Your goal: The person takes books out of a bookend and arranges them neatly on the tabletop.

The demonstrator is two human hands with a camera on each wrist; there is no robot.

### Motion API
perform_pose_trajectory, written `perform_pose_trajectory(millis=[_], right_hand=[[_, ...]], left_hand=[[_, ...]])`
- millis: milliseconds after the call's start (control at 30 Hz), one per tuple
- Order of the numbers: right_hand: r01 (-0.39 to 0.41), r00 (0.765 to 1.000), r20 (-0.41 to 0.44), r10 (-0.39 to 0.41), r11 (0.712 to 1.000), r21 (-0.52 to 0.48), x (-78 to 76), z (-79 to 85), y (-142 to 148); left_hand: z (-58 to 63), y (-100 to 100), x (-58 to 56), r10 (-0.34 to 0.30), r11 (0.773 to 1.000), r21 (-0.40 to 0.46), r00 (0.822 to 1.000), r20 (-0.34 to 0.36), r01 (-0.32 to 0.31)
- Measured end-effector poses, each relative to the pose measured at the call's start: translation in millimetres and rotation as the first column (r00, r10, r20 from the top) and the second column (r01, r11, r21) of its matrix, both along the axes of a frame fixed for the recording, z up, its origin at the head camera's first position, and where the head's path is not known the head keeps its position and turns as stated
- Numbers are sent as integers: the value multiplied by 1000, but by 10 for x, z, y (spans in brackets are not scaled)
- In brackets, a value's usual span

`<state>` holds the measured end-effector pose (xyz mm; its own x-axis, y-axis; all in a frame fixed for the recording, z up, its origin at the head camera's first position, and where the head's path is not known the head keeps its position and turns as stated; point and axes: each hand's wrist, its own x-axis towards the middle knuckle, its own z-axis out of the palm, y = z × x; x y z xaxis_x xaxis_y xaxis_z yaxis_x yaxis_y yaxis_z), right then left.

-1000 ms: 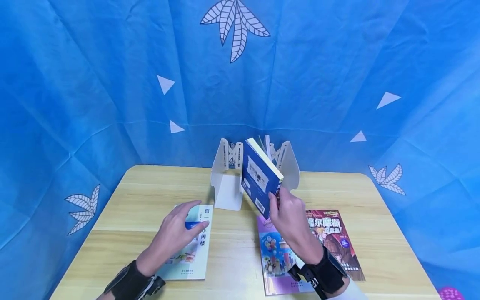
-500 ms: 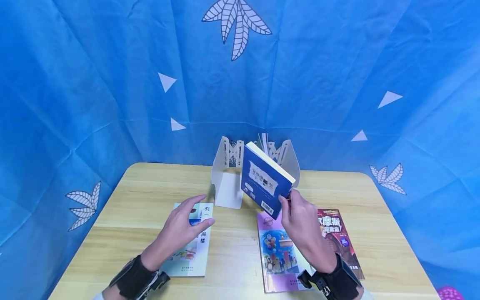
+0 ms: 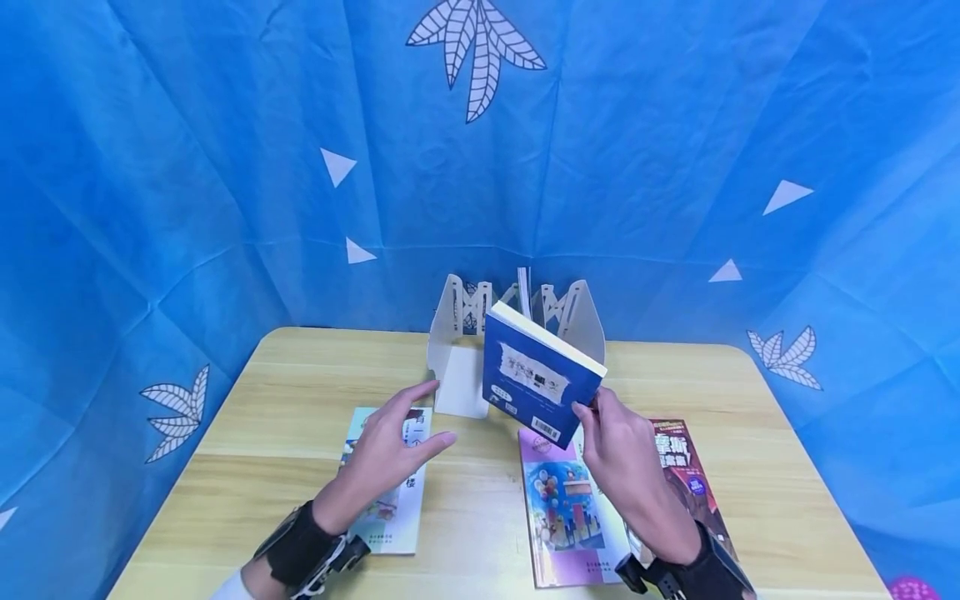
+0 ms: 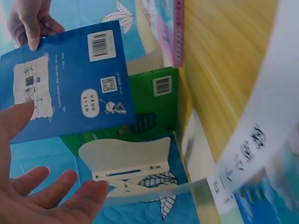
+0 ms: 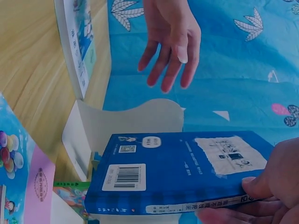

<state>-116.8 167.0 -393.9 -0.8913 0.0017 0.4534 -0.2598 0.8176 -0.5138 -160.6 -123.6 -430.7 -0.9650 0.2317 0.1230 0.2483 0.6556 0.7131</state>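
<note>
My right hand (image 3: 626,446) pinches a dark blue book (image 3: 536,375) by its spine side, thumb on the back cover. The book hangs tilted in front of a white expandable book stand (image 3: 461,379), its barcode towards me. In the left wrist view a green book (image 4: 154,100) stands in the stand behind it. My left hand (image 3: 386,454) holds nothing; its fingers are spread above a pale green book (image 3: 401,508) that lies on the table. From the right wrist view, the left hand's fingers hang loose, apart from the blue book.
A purple-bordered book (image 3: 566,517) lies on the table (image 3: 757,467) below my right hand. Partly under my right forearm is a dark red book (image 3: 693,479). A blue patterned cloth (image 3: 637,150) hangs behind the table.
The blue book has turned so that its back cover faces me more, and my right hand has moved right and slightly down with it. My left hand has drifted right, still empty.
</note>
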Motion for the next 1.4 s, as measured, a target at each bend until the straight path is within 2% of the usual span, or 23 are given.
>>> perform_pose_trajectory(millis=[467,733,967,1200,1400], right_hand=[[-20,997,68,21,1000,-7,33,30,8],[-54,988,145,58,998,-33,60,46,1],[-90,986,140,92,996,-21,73,52,-35],[-118,979,162,122,992,-35,98,57,-54],[-130,977,163,139,989,-66,99,37,-41]], left_hand=[[87,165,-49,-74,990,116,997,-38,78],[72,212,-104,-135,970,194,988,-77,148],[79,249,-131,-176,947,257,980,-94,194],[113,261,-91,-156,955,249,987,-41,161],[101,236,-58,-86,959,262,993,-85,106]])
